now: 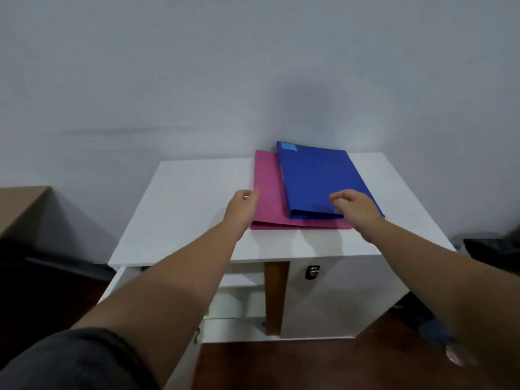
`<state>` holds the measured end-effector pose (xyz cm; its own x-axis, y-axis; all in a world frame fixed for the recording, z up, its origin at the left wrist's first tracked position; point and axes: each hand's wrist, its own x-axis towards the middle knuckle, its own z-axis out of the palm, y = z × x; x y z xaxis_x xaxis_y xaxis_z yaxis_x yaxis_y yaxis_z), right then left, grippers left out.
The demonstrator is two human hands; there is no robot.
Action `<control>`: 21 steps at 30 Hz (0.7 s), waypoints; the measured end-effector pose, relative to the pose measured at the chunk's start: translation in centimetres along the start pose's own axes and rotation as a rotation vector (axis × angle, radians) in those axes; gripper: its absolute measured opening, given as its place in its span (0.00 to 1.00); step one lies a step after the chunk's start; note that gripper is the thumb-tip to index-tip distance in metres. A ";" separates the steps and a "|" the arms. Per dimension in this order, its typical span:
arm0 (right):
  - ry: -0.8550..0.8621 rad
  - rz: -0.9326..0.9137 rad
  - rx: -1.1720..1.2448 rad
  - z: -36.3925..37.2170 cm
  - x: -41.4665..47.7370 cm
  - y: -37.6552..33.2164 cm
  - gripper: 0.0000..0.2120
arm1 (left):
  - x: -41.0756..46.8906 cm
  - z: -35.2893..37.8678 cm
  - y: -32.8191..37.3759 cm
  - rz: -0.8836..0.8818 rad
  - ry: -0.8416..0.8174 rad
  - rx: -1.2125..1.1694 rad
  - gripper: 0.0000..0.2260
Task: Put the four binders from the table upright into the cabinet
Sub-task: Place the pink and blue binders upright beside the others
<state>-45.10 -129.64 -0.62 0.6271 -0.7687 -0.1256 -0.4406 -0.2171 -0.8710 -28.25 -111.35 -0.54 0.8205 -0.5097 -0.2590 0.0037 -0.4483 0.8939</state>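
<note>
A blue binder (318, 178) lies flat on top of a pink binder (267, 198), both on the white table top (191, 209) near the wall. My left hand (243, 205) is at the pink binder's left edge, fingers apart, holding nothing. My right hand (356, 206) hovers over the blue binder's near right corner with curled, spread fingers; I cannot tell whether it touches. Below the table top the white cabinet (332, 299) stands with its left door (118, 282) swung open, showing white shelves (242, 280) inside.
A brown wooden strip (275, 296) runs down the cabinet front beside a small metal lock (312, 272). A brown cardboard box (25, 209) stands at the left. Dark objects (492, 251) lie on the floor at the right. The floor (281, 364) is dark red wood.
</note>
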 end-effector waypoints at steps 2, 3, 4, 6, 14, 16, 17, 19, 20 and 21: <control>0.029 0.005 -0.105 -1.6 3.2 0.8 0.13 | 1.7 1.7 0.7 -0.122 0.010 0.003 0.27; 0.032 0.028 -0.150 -2.4 4.8 1.2 0.16 | 2.5 2.5 0.9 -0.178 0.020 -0.003 0.28; 0.034 0.065 -0.193 -3.1 6.4 1.7 0.18 | 3.2 3.3 1.0 -0.231 0.037 0.000 0.29; 0.025 0.157 -0.268 -4.1 9.2 3.0 0.25 | 4.5 4.6 1.1 -0.300 0.095 0.045 0.31; -0.120 0.119 -0.662 -2.3 12.5 7.2 0.44 | 6.4 6.8 1.4 -0.420 0.163 0.101 0.42; -0.128 0.097 -0.615 -1.9 12.1 7.4 0.44 | 6.4 7.3 1.6 -0.434 0.071 -0.101 0.43; -0.150 0.091 -0.566 -1.8 11.9 7.4 0.44 | 6.3 7.5 1.7 -0.443 0.022 -0.195 0.42; -0.196 0.075 -0.449 -1.6 11.5 7.1 0.44 | 6.1 7.6 1.8 -0.467 -0.048 -0.280 0.37; -0.210 0.072 -0.393 -1.6 11.3 6.9 0.44 | 5.9 7.5 1.9 -0.488 -0.070 -0.293 0.33; -0.219 0.074 -0.339 -1.7 11.1 6.7 0.43 | 5.8 7.3 2.2 -0.514 -0.087 -0.296 0.29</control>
<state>-42.18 -140.64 -7.09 0.6915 -0.6513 -0.3125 -0.6538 -0.3802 -0.6542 -27.68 -120.67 -2.76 0.6213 -0.3453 -0.7034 0.5572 -0.4363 0.7065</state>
